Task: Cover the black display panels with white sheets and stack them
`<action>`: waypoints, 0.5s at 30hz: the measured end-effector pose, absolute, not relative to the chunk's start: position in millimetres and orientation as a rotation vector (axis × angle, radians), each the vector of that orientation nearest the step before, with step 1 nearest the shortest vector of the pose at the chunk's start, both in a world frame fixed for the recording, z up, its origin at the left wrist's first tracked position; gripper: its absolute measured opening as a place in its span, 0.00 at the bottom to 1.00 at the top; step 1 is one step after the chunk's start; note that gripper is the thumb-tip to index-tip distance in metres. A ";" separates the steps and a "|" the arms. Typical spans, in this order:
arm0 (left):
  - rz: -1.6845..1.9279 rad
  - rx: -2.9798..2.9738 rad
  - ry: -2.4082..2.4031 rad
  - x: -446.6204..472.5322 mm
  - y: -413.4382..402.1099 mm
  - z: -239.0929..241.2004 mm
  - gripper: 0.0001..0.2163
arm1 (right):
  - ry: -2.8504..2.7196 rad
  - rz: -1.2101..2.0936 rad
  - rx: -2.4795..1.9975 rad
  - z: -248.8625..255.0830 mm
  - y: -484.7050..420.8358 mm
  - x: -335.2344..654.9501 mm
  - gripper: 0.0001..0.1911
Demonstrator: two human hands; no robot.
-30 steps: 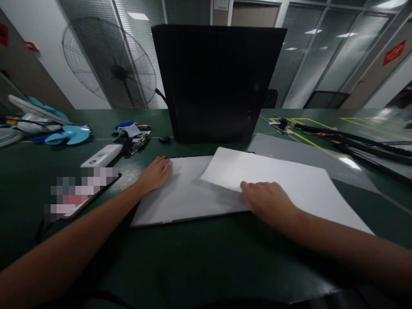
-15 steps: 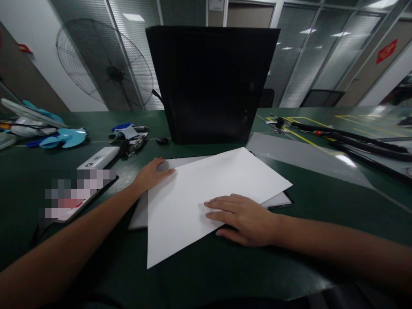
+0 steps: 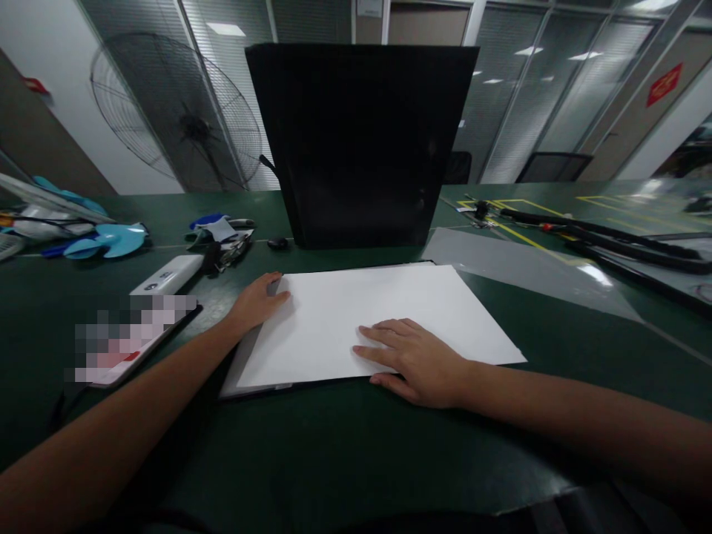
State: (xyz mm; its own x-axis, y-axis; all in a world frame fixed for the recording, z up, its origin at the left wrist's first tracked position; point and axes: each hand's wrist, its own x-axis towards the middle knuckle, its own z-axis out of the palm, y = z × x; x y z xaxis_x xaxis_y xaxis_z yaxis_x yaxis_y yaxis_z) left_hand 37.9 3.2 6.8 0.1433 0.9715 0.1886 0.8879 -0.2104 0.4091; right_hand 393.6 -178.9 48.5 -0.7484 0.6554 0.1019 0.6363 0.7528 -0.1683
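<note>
A white sheet [image 3: 328,319] lies over a flat, dark-edged panel [image 3: 236,374], nearly lined up with it. The sheet covers most of the panel and sticks out past its right side. My left hand [image 3: 256,302] rests at the upper left corner, thumb on the sheet and the other fingers along the left edge, apart from the thumb. My right hand [image 3: 414,362] lies on the front part of the sheet, fingers spread and palm down, holding nothing.
Behind the sheet stands a large black panel [image 3: 361,148]. Left on the green table [image 3: 334,460] are a phone [image 3: 139,341], a white device [image 3: 170,274], keys [image 3: 236,248] and blue fan blades [image 3: 114,241]. A clear plastic sheet [image 3: 517,274] and black cables [image 3: 612,241] lie right.
The white sheet has turned clockwise, from slanted to nearly square with the panel beneath. My right hand has shifted slightly away from me with it; my left hand stays at the upper left corner.
</note>
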 end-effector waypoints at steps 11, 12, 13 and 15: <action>0.566 2.265 1.787 38.0 3.4 0.3 0.29 | -2.600 0.485 -1.044 60.7 -141.2 434.3 0.28; 0.552 2.277 1.785 38.7 3.2 0.8 0.29 | -2.497 0.388 -1.184 60.2 -127.7 449.7 0.27; 0.543 2.286 1.787 39.3 3.2 1.0 0.29 | -2.401 0.263 -1.340 58.5 -113.1 468.0 0.27; 0.541 2.302 1.797 39.8 3.8 1.1 0.28 | -2.210 -0.011 -1.705 52.0 -84.0 511.0 0.28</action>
